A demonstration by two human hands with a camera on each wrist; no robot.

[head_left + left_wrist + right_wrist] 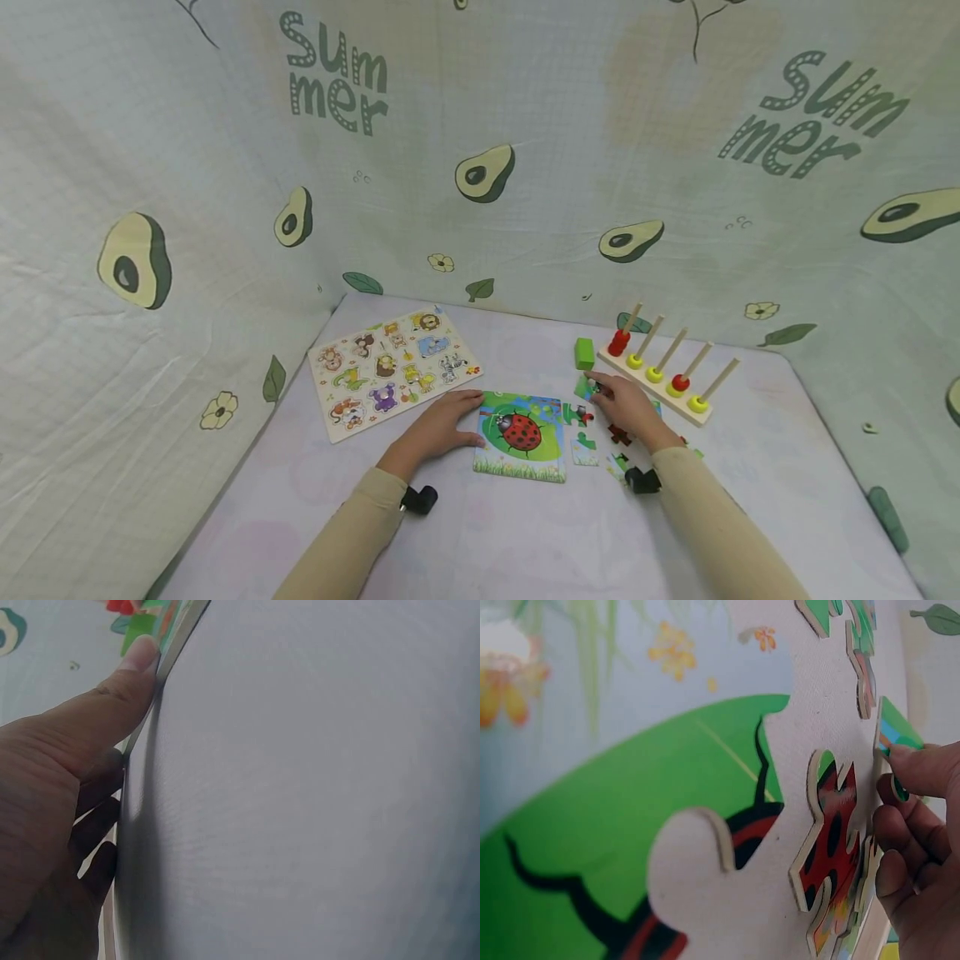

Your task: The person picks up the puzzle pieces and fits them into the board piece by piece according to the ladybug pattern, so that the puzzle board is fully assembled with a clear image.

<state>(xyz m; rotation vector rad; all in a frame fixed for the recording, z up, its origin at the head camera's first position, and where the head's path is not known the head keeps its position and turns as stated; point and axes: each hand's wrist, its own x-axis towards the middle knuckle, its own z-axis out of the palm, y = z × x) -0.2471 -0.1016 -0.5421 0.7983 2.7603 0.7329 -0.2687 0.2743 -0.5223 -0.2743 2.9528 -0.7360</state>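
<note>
A square ladybug puzzle board (pixel 519 467) lies flat on the table. My left hand (pixel 441 427) rests along its left edge; the thumb touches the rim in the left wrist view, with the other fingers loosely bent beside it. To the right, my right hand (pixel 628 408) pinches a green puzzle piece (pixel 895 729) between thumb and forefinger, tilted up from the table. Around that hand lie loose pieces: a red piece with black spots (pixel 831 832), a green-and-white piece (pixel 584 451) and several more, some partly hidden under the wrist.
A wooden animal peg puzzle (pixel 397 375) lies at the back left. Behind the right hand stand a green block (pixel 584 353) and a wooden peg stand (pixel 656 385) with red and yellow beads. Patterned cloth (pixel 555 167) hangs at the back and sides.
</note>
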